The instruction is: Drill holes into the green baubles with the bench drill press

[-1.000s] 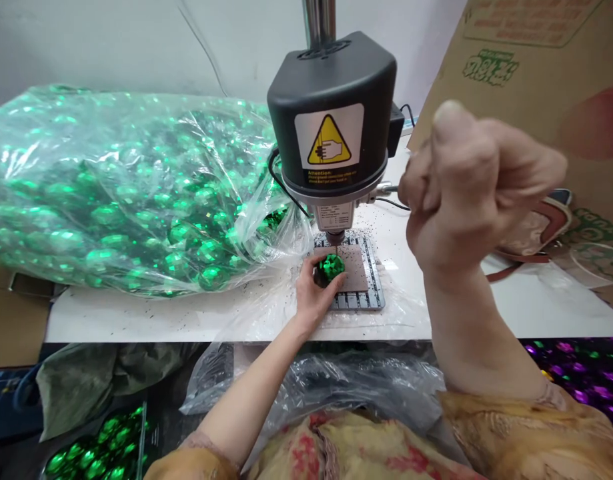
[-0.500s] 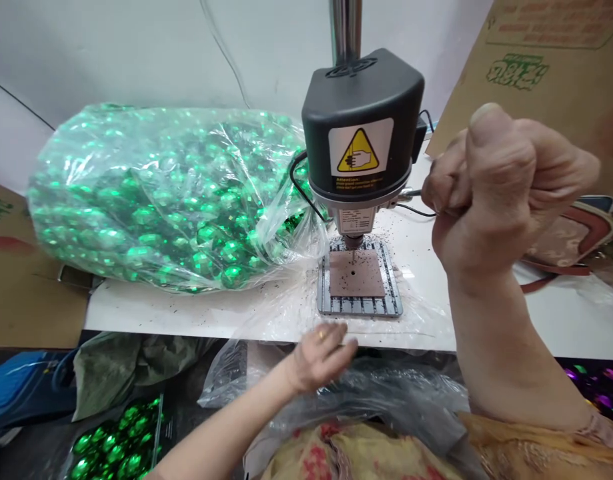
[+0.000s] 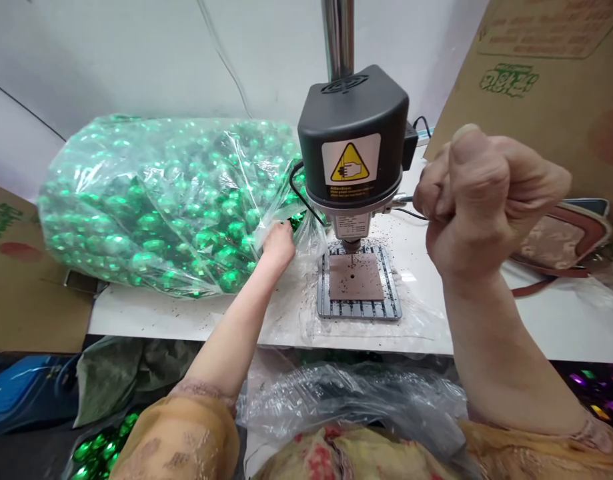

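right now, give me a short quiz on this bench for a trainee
1. True or false: the left hand is touching the clear plastic bag of green faceted balls.
2. Multiple choice: what lies on the slotted metal drill table?
a) a pair of pliers
b) a brown square plate
c) a roll of tape
3. Fill in the blank: the right hand is raised beside the black drill head, closed in a ____.

Key: 1 true; 2 b; 3 fist
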The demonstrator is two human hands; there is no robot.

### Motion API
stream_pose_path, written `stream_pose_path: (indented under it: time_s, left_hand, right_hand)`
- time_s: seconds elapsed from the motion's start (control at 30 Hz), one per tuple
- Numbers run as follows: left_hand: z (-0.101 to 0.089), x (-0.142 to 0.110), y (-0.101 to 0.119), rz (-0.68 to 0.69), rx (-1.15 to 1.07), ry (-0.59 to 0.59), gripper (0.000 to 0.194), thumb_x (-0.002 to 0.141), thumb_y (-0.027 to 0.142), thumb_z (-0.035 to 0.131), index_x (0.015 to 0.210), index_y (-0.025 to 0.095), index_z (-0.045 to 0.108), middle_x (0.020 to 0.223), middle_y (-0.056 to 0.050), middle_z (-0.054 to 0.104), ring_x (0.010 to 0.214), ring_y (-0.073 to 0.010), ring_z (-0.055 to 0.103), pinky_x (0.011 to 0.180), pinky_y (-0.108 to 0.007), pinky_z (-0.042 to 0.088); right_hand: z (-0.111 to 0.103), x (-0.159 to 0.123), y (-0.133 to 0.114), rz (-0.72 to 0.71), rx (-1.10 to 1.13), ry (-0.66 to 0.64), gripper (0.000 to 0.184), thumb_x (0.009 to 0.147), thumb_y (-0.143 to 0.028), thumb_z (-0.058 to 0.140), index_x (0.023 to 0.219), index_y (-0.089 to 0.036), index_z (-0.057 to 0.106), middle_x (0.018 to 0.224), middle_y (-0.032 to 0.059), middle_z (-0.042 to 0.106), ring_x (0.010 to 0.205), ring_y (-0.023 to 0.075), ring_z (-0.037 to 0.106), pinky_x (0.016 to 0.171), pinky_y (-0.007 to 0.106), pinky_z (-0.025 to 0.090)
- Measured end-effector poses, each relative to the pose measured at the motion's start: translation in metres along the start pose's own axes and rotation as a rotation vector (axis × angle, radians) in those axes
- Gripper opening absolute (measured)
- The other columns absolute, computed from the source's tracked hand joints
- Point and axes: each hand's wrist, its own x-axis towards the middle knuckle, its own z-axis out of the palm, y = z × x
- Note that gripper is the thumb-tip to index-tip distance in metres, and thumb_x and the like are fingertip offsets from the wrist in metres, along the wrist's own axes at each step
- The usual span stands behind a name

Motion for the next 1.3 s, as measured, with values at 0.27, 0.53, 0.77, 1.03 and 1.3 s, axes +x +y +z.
stream_pose_path:
  time_s: [0.27,0.53,0.77,1.03,1.3]
  left_hand:
    - [-0.011,-0.053,0.05,-0.163,-0.716,-0.054,0.047,0.083,0.044,0.071,0.124,0.024,0.06,0.107,-0.007,0.068,0.091,-0.0212,0.067,0.082,-0.035,0.056]
    - [0.018,-0.1,0.075,-0.583,-1.353,-0.162,0.045,0.083,0.046,0.072,0.119,0.024,0.057,0.109,-0.005,0.069,0.093,-0.0168,0.069,0.087,-0.038,0.059]
    - [0.021,-0.099,0.069,-0.605,-1.345,-0.277,0.056,0.077,0.043,0.076,0.126,0.024,0.057,0.111,-0.008,0.072,0.082,-0.0173,0.069,0.068,-0.029,0.054]
    - [0.018,-0.105,0.066,-0.718,-1.453,-0.365,0.045,0.088,0.056,0.057,0.114,0.02,0.063,0.111,-0.013,0.072,0.093,-0.0244,0.069,0.066,-0.033,0.054]
    - [0.031,-0.108,0.067,-0.442,-0.989,-0.191,0.061,0.07,0.045,0.086,0.116,0.019,0.055,0.092,-0.003,0.068,0.063,-0.0098,0.062,0.053,-0.022,0.048]
  right_hand:
    - [0.0,-0.002,0.0,-0.005,-0.01,-0.003,0.052,0.083,-0.037,0.071,0.047,-0.018,0.038,0.04,-0.0048,0.028,0.038,0.0071,0.034,0.041,0.03,0.021]
    - [-0.001,-0.002,0.0,-0.012,0.01,-0.01,0.052,0.083,-0.038,0.07,0.049,-0.019,0.037,0.04,-0.0052,0.025,0.038,0.0073,0.032,0.041,0.031,0.022]
    - [-0.001,-0.002,0.001,-0.014,-0.034,-0.027,0.053,0.085,-0.04,0.068,0.049,-0.019,0.036,0.04,-0.0047,0.029,0.039,0.0073,0.031,0.042,0.031,0.024]
    - [-0.001,-0.003,0.0,-0.038,-0.016,-0.033,0.051,0.086,-0.036,0.067,0.051,-0.018,0.034,0.041,-0.0048,0.026,0.04,0.007,0.032,0.043,0.031,0.023]
    - [-0.003,-0.005,-0.005,0.009,-0.05,-0.046,0.053,0.086,-0.041,0.066,0.051,-0.018,0.034,0.041,-0.0041,0.029,0.042,0.0077,0.036,0.046,0.032,0.022]
